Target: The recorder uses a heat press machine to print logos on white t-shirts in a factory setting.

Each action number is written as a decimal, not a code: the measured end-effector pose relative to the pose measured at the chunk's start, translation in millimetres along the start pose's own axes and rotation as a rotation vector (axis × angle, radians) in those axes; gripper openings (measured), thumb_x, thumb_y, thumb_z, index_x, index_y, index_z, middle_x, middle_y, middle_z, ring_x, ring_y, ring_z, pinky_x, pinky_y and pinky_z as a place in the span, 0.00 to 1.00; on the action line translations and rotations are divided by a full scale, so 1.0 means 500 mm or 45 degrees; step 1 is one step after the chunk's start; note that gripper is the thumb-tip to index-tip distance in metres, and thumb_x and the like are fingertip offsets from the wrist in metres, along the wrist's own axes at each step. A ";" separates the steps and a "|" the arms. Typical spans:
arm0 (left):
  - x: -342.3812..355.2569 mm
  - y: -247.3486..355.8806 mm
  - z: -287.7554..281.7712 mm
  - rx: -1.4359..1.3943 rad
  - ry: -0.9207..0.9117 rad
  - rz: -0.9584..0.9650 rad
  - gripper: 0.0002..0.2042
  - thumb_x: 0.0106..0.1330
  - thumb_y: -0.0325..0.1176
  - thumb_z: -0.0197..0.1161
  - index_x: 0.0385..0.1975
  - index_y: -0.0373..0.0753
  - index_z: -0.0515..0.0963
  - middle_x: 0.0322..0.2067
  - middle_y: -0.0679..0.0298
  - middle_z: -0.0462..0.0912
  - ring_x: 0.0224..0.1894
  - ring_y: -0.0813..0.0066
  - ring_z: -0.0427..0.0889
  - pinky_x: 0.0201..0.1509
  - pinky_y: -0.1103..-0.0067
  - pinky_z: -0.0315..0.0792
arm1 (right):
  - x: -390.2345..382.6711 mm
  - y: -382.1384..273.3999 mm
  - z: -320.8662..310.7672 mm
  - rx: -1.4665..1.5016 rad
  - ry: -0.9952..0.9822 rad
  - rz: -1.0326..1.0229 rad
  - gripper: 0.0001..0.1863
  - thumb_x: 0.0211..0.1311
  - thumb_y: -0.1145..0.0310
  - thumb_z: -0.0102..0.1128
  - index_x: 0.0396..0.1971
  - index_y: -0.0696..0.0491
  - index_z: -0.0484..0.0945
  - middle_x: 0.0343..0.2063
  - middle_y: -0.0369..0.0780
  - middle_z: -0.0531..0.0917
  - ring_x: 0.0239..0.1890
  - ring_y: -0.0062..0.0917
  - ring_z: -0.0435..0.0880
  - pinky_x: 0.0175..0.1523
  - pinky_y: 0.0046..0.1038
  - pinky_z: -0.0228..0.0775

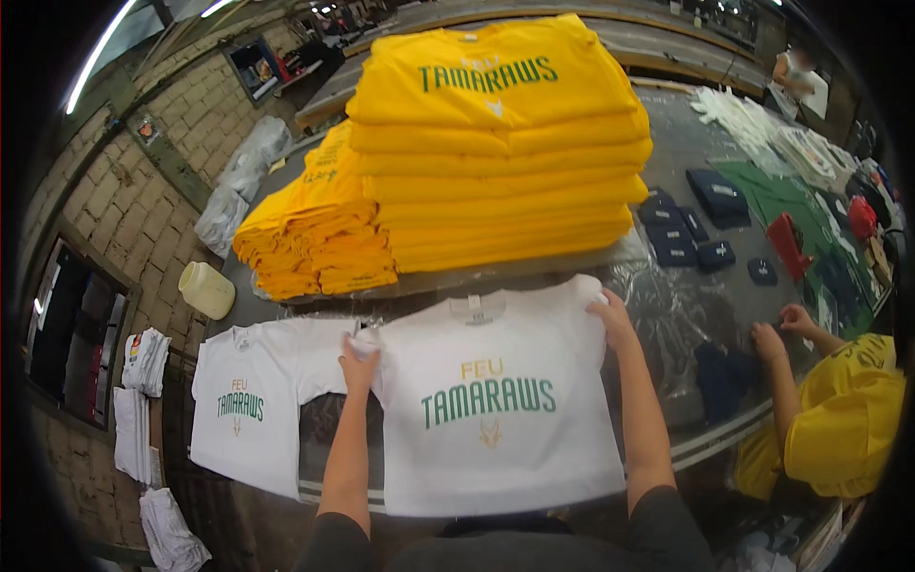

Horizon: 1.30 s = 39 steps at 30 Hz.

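Observation:
A white printed T-shirt (496, 338) is spread between my two hands over the table's near edge, its front print facing up. My left hand (360, 360) is closed on the shirt's left sleeve end. At the other shoulder, my right hand (613, 319) grips the right sleeve. Another white T-shirt (253, 443) with the same print lies flat on the left, its one sleeve reaching toward my left hand. Directly beyond stands a tall stack of folded yellow T-shirts (505, 205), with a lower pile of yellow shirts (310, 248) against its left side.
A cream plastic tub (207, 291) stands at the table's left edge. Folded white garments (133, 434) lie by the wall. Small navy folded pieces (675, 243) and a red object (787, 246) sit to the right. A co-worker in yellow (843, 415) works close at the right.

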<state>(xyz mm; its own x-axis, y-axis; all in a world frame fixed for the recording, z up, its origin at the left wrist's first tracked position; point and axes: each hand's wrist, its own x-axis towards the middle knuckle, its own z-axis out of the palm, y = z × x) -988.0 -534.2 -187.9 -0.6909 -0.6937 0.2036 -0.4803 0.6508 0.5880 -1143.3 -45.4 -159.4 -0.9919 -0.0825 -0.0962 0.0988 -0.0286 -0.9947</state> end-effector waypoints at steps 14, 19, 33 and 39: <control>-0.116 0.105 -0.013 0.085 -0.037 0.890 0.21 0.52 0.25 0.53 0.49 0.38 0.65 0.56 0.54 0.59 0.58 0.59 0.60 0.56 0.60 0.57 | -0.212 -0.003 0.006 -1.221 0.573 -0.477 0.26 0.43 0.75 0.59 0.47 0.54 0.64 0.49 0.47 0.64 0.53 0.42 0.62 0.54 0.40 0.54; -0.214 0.099 0.007 0.176 -0.582 1.016 0.28 0.54 0.37 0.55 0.57 0.40 0.58 0.60 0.56 0.54 0.63 0.62 0.53 0.58 0.49 0.48 | -0.471 0.023 0.162 -1.131 0.352 -0.619 0.23 0.42 0.76 0.57 0.44 0.54 0.68 0.49 0.48 0.65 0.52 0.40 0.64 0.55 0.39 0.54; -0.156 -0.145 -0.079 0.377 -0.510 0.818 0.29 0.59 0.45 0.49 0.62 0.52 0.51 0.64 0.60 0.45 0.66 0.59 0.45 0.58 0.44 0.42 | -1.020 0.009 0.302 -0.833 1.020 -0.266 0.13 0.43 0.83 0.48 0.32 0.59 0.72 0.40 0.46 0.72 0.43 0.40 0.72 0.48 0.33 0.65; -0.127 -0.159 -0.036 0.400 -0.579 1.012 0.19 0.60 0.41 0.49 0.49 0.41 0.70 0.57 0.51 0.61 0.61 0.54 0.55 0.62 0.57 0.47 | -1.163 0.017 0.369 -0.899 1.068 -0.260 0.11 0.46 0.79 0.50 0.32 0.56 0.74 0.37 0.44 0.74 0.40 0.38 0.75 0.44 0.32 0.68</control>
<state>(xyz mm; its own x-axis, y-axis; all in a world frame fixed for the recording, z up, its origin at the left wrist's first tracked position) -896.0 -547.3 -233.4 -0.9878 0.1270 0.0904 0.1402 0.9772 0.1596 -550.8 -181.6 -105.4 -0.7500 0.5657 0.3427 0.1251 0.6301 -0.7663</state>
